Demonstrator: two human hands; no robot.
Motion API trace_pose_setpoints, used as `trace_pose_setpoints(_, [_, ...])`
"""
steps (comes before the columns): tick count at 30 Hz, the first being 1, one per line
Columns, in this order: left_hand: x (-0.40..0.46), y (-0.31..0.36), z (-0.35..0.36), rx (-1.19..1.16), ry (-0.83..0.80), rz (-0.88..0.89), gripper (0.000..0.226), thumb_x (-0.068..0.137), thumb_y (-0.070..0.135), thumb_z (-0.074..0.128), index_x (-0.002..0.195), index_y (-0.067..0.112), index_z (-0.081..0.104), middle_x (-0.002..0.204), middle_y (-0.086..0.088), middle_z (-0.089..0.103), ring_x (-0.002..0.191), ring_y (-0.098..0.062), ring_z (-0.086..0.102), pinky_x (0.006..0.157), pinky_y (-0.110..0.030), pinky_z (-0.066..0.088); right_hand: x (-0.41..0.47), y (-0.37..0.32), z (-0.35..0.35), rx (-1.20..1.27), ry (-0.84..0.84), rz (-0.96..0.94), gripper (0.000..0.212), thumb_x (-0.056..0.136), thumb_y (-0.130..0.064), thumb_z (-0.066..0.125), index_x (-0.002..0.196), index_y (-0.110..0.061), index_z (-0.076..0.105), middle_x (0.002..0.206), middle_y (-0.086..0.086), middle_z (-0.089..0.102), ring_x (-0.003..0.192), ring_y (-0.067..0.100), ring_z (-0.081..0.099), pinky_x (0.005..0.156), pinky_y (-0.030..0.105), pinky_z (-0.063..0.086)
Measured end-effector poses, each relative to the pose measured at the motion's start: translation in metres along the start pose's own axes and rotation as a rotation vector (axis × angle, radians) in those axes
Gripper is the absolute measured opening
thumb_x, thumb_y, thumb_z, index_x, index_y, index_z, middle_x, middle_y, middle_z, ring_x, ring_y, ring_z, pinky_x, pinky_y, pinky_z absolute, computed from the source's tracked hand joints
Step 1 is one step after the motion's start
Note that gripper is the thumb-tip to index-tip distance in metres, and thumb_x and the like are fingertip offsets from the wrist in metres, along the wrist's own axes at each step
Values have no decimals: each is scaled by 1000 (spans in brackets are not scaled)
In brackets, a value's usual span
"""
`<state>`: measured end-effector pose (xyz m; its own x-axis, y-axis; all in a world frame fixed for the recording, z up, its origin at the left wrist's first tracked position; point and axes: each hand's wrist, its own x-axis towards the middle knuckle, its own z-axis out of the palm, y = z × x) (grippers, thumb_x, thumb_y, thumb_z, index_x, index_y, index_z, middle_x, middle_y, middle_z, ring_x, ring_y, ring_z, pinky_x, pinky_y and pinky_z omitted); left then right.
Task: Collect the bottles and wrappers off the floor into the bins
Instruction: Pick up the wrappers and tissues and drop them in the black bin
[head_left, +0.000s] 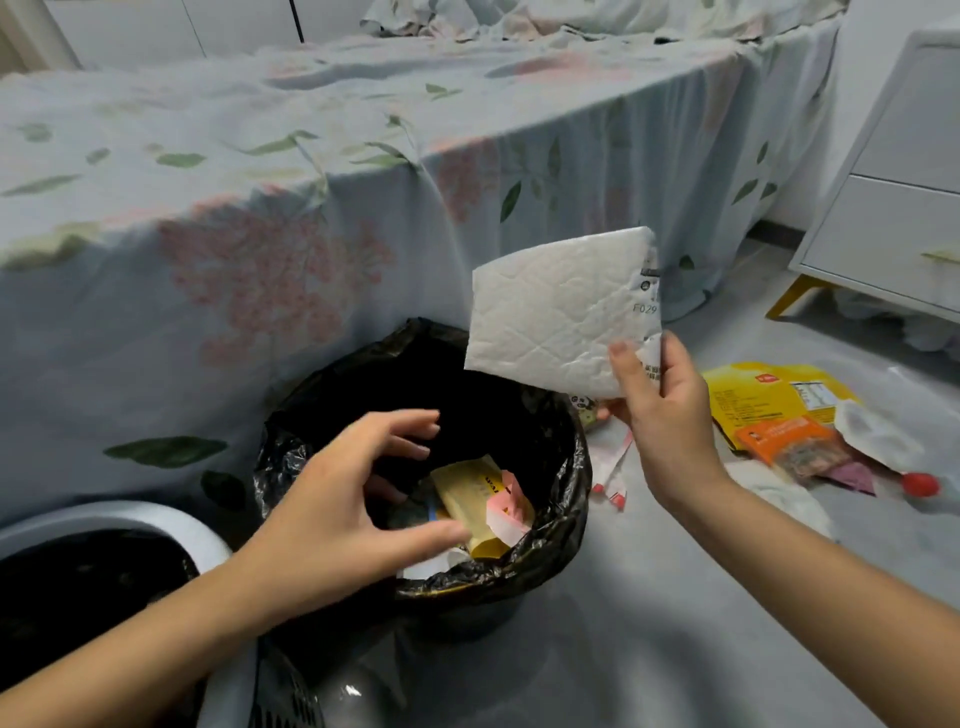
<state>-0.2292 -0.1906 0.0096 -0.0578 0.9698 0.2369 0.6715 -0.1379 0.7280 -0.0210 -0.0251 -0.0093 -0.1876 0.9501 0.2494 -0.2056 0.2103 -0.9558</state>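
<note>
My right hand pinches the lower right corner of a white quilted wrapper, held upright just above the far right rim of a bin lined with a black bag. Inside that bin lie a yellow wrapper and pink-white scraps. My left hand hovers over the bin's near left side, fingers spread and holding nothing. On the floor to the right lie a yellow packet, an orange packet, a clear bottle with a red cap and small red-white wrappers.
A second bin with a white rim and black liner stands at the lower left. A bed with a floral sheet fills the back. A white drawer unit on yellow legs stands at the right. Grey floor stretches in front.
</note>
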Motion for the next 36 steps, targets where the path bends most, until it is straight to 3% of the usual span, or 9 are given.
trace_pose_setpoints(3, [18,14,-4,-333,290,26,95,50,70,78,132,42,40,132,14,53,118,-9,57,84,-23,54,-25,-9,9,-190,-125,-244,6,90,-31,61,91,-25,58,78,-10,60,69,2,56,64,18,47])
trace_pose_setpoints(8, [39,22,-19,-98,226,140,80,59,64,77,129,56,40,147,5,34,130,-4,44,94,-18,47,-49,-16,20,-278,-344,-600,7,84,-12,70,89,-14,65,85,-1,60,78,18,59,72,25,43])
trace_pose_setpoints(12, [32,25,-11,-358,127,46,37,66,51,77,94,26,72,97,14,75,93,6,66,78,-8,49,-47,-22,19,-134,-349,-342,20,78,-20,74,97,-21,67,93,-2,65,87,15,63,77,28,49])
trace_pose_setpoints(16, [28,26,0,-603,257,-143,35,77,31,69,105,10,64,96,1,76,92,-14,71,75,-23,56,-41,-17,21,-78,-452,10,55,75,-17,79,121,-28,51,107,2,70,102,22,66,92,51,51])
trace_pose_setpoints(21, [33,24,7,-657,424,-269,50,88,11,63,119,35,32,93,-3,74,79,-18,73,62,-35,60,-42,-11,32,-58,-381,-96,66,86,-20,62,127,-55,25,86,23,67,81,48,61,72,65,49])
trace_pose_setpoints(27, [31,21,-1,-409,287,-385,14,92,16,60,97,24,70,95,2,68,73,-3,65,61,-18,53,-34,-10,36,-619,-547,-283,87,59,-34,88,135,-31,46,116,-24,50,114,7,51,97,4,32])
trace_pose_setpoints(31, [29,21,-4,-504,68,-474,36,74,27,80,106,18,68,115,-11,64,88,-11,70,69,-24,59,-29,-2,34,-702,-371,-372,38,65,-38,81,100,-27,71,93,-6,45,94,17,48,87,12,37])
trace_pose_setpoints(34, [24,11,-6,65,-26,-355,60,46,66,75,102,49,64,138,3,34,134,-10,32,102,-28,41,-25,-3,32,-591,-384,-223,23,68,-32,81,88,-25,72,105,-4,55,103,11,52,90,20,42])
trace_pose_setpoints(36, [26,10,-9,172,38,-221,45,49,66,66,91,53,64,129,11,41,126,-5,37,103,-29,38,-24,-6,33,-498,-441,-123,18,72,-27,80,86,-24,70,89,-9,67,87,4,61,76,22,48])
